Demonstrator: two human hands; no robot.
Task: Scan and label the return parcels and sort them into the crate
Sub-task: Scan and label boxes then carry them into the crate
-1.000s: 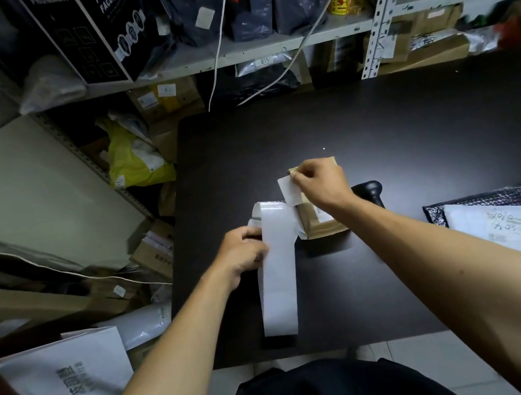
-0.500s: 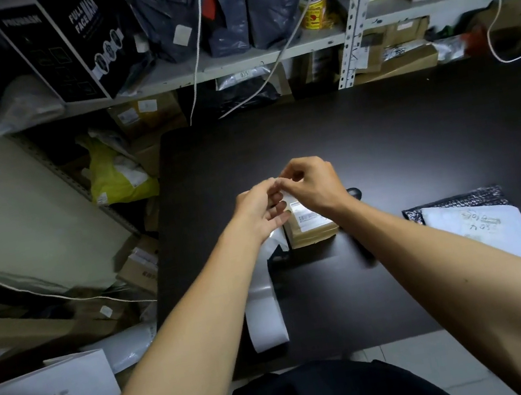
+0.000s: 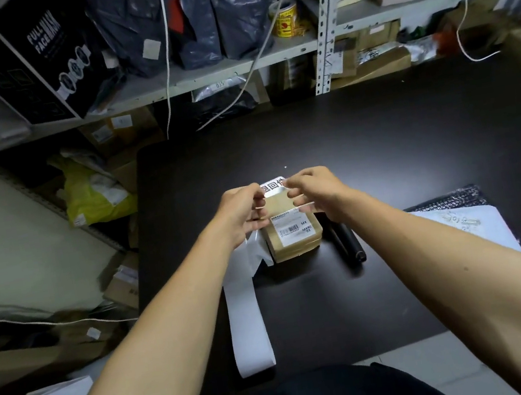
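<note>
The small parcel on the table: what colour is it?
Brown cardboard parcel bearing a white barcode label, seen in the head view.

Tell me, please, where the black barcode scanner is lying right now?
The barcode scanner lies on the black table, immediately right of the cardboard parcel, under the right forearm.

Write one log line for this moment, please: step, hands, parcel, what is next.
step: labelling | left hand and right hand: pinch sticker | cardboard parcel: on table | next: probably press sticker on
</note>
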